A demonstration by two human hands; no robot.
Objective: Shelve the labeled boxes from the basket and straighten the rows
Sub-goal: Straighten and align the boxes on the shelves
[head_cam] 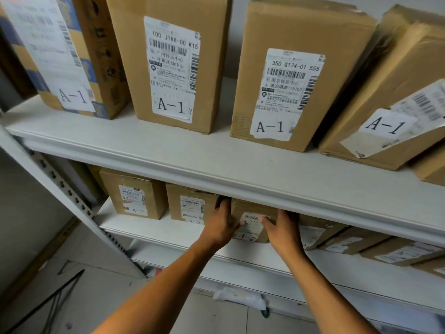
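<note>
A small cardboard box labelled A-2 (pixel 250 221) stands on the second shelf (pixel 149 227), partly hidden under the edge of the upper shelf (pixel 216 169). My left hand (pixel 222 221) grips its left side and my right hand (pixel 281 227) grips its right side, thumbs on the front label. Two other A-2 boxes (pixel 134 196) (pixel 191 204) stand to its left. More A-2 boxes (pixel 320 233) lie tilted to its right. The basket is out of view.
The upper shelf holds several tall A-1 boxes (pixel 173 66) (pixel 289 88); the rightmost one (pixel 390 112) leans left. A white upright post (pixel 72 196) stands at left. A plastic bag (pixel 240 297) lies on the floor below, with a black cable (pixel 55 300) at lower left.
</note>
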